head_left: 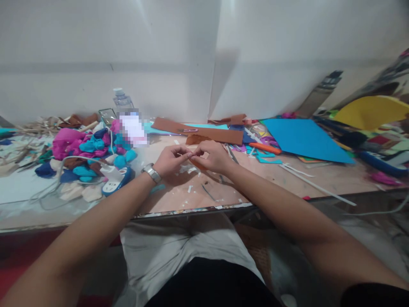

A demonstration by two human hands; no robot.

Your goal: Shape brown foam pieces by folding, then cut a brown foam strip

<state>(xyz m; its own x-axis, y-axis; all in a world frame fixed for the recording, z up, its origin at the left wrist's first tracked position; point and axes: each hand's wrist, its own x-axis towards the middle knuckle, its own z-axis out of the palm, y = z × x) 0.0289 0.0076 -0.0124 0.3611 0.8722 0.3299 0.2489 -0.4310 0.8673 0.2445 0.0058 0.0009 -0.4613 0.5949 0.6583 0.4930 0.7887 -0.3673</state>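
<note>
Brown piece [198,164] on near side of long brown strip [223,135], pinched in closed fingertips of left hand [172,162] and right hand [215,157]; blue sheet [303,138] right of strip, clear bottle [123,102] left.

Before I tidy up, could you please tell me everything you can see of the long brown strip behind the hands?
The long brown strip is narrow, straight-edged and plain, like paper or thin card. It lies roughly flat across the table, its right end nearer the person. A small slim tool rests on it, a darker brown piece sits at its near edge, and light-blue material shows just beyond it.
</note>
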